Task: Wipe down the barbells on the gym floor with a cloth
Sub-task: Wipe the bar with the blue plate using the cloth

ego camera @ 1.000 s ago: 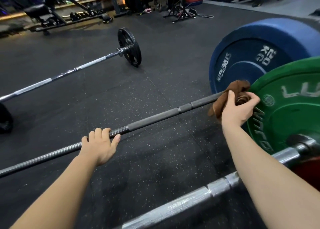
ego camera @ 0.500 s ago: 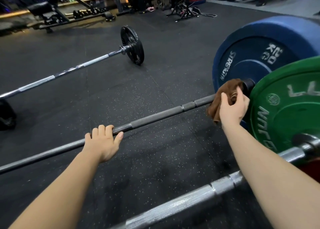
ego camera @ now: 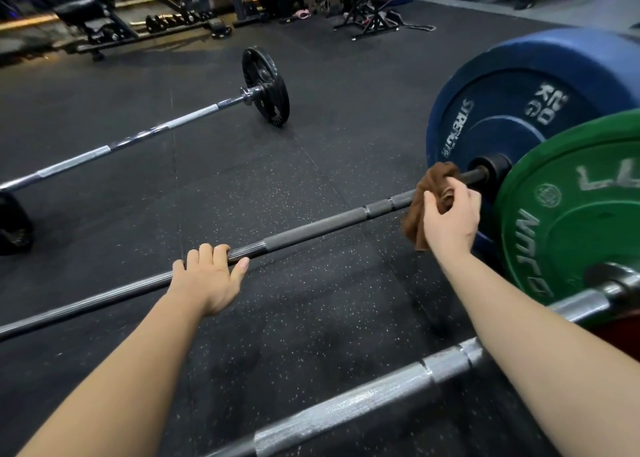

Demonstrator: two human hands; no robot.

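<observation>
1. Three barbells lie on the black speckled floor (ego camera: pixel 311 325): a far bar (ego camera: pixel 138 140), a mid bar (ego camera: pixel 311 230) and a near bar (ego camera: pixel 346 408).
2. The left hand (ego camera: pixel 207 280) is on the mid bar, right where the ridged stretch meets the grippy sleeve. Its fingers are curled over the top and its thumb is stretched out along the near side.
3. The right hand (ego camera: pixel 450 221) is clamped on a brown cloth (ego camera: pixel 420 211). The cloth is bunched around the mid bar just short of the collar, and a loose end hangs down below the hand.
4. Can't really tell if those fingers go all the way round the bar, since the cloth covers that bit.
5. A blue plate (ego camera: pixel 519 110) marked 20 KG stands upright on the mid bar's right end.
6. A green plate (ego camera: pixel 571 228) sits on the near bar, closer to the camera, and overlaps the blue one in view.
7. The far bar is chrome, with a small black plate (ego camera: pixel 265 86) on its right end.
8. The near bar is chrome too and passes under the right forearm.
9. A bench (ego camera: pixel 86 17) and some racks are way at the back.
</observation>
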